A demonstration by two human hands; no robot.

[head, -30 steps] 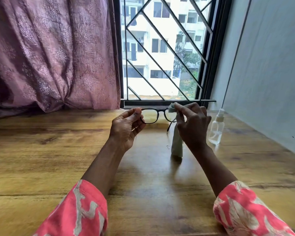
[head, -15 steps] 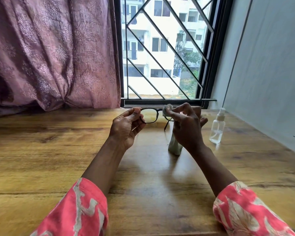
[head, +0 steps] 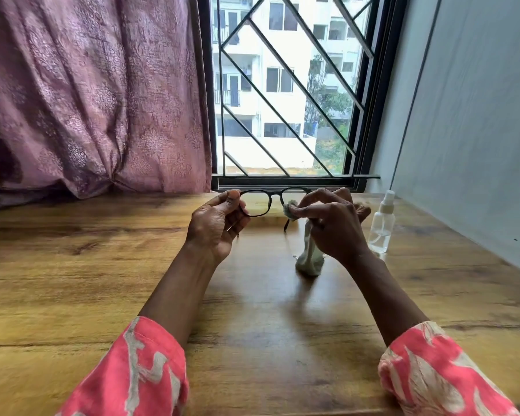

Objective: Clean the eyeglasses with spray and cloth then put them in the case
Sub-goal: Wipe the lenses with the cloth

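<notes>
the left hand (head: pixel 215 226) is pinching the eyeglasses (head: pixel 260 202) up over the bench's (head: pixel 72 280) far edge, while the right hand (head: pixel 332 223) is pressing a cloth (head: pixel 308 259) against one lens; the spray bottle (head: pixel 381 226) is standing near the far right corner.

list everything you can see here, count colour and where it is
eyeglasses: 1, black frame, held up over the table's far edge
cloth: 1, pale grey-green, on the right lens, tail hanging to the table
spray bottle: 1, clear, white cap, standing at right
table: 1, brown wood, across the foreground
curtain: 1, mauve, patterned, left
window: 1, black frame and grille, centre
wall: 1, grey, right
sleeves: 2, pink and cream, bottom corners
left hand: pinches the frame's left end
right hand: pinches the cloth on the lens
</notes>
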